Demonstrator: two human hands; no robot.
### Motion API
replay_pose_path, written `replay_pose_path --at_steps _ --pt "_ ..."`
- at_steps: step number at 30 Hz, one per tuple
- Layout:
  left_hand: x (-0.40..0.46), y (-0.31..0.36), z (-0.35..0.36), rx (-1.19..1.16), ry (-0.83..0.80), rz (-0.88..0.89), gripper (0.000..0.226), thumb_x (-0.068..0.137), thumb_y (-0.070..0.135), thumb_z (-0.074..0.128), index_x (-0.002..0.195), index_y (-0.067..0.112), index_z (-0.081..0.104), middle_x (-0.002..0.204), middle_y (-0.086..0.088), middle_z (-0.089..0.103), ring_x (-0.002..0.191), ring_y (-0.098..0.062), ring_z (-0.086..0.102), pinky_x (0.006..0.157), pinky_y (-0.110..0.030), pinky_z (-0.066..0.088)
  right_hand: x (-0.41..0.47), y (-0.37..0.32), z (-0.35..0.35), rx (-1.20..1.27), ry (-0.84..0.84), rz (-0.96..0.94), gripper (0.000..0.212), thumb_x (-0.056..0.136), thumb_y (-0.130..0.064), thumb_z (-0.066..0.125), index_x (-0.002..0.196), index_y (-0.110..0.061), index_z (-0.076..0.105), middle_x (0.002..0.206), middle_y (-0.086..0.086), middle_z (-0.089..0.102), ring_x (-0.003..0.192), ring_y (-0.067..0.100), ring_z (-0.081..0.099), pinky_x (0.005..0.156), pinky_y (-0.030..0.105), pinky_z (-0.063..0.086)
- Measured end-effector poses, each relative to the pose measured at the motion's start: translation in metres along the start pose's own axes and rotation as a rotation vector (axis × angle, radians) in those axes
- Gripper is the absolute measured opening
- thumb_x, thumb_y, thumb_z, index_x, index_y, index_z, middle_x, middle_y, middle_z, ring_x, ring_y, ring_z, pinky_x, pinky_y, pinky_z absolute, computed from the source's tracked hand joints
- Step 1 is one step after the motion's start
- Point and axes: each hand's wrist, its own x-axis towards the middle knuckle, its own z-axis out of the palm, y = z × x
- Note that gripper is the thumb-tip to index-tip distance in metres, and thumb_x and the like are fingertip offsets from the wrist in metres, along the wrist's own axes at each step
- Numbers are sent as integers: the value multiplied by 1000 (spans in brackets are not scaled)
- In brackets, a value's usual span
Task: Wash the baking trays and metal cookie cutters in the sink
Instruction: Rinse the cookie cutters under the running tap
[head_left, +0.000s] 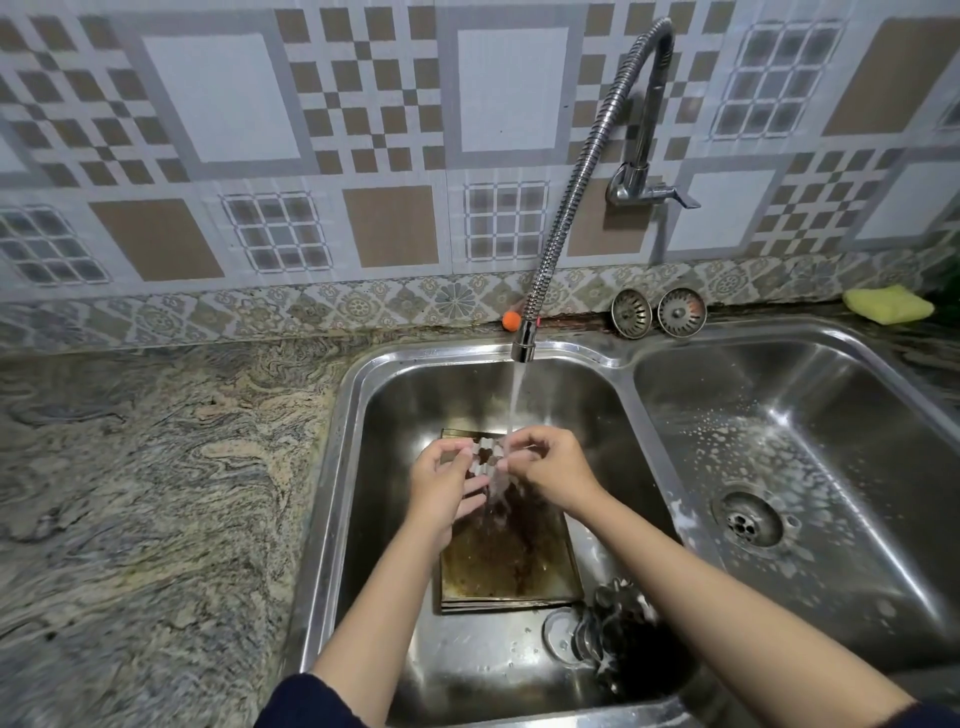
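Home kitchen, double steel sink (628, 358), patterned wall tiles (363, 130), granite counter (156, 467)

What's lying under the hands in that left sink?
Stained baking trays, stacked, lie on the left basin's floor. The hands and running water hide their far end; how many, I cannot tell.

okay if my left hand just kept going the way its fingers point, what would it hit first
Probably the right hand: the left hand points right across the cookie cutter they share under the water. Depth is hard to judge.
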Motion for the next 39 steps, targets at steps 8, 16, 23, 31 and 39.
replay_pose_path --at_steps 8,16,23,31,39 --pt "-6 2 21 42 -117 9 12 98 20 48 103 19 60 111 -8 68 88 -22 72 68 -32 57 -6 3 -25 14 56 14 21 73 -1 79 91 -8 73 87 6 72 78 12 67 75 19 55" --pt "-7 5 24 67 -143 -2 17 99 15 46 104 22 61 107 -8 70 87 -23 72 73 -35 58 -5 4 -32 -12 82 36 16 73 -9 81 87 -12 75 77 -4 70 60 -3 62 61 16 48" --pt "-6 8 11 54 -122 9 22 98 12 46 100 26 64 102 -9 70 85 -23 72 71 -32 56 -1 0 -19 19 60 31 16 72 -7 81 83 -15 74 84 2 73 78 16 69 78 31 57" --pt "-7 14 -5 39 -78 29 21 98 11 47 101 23 64 106 -13 69 85 -23 71 68 -30 55 3 -6 -3 -2 19 9 16 73 -8 81 84 -16 74 83 -3 72 77 12 68 79 23 56" --pt "-11 25 0 23 -124 11 25 99 10 45 116 18 62 111 -14 68 92 -23 70 80 -35 56 1 -19 -14 -26 56 -25 21 73 -9 81 73 -28 72 78 -7 72 74 4 66 77 23 54"
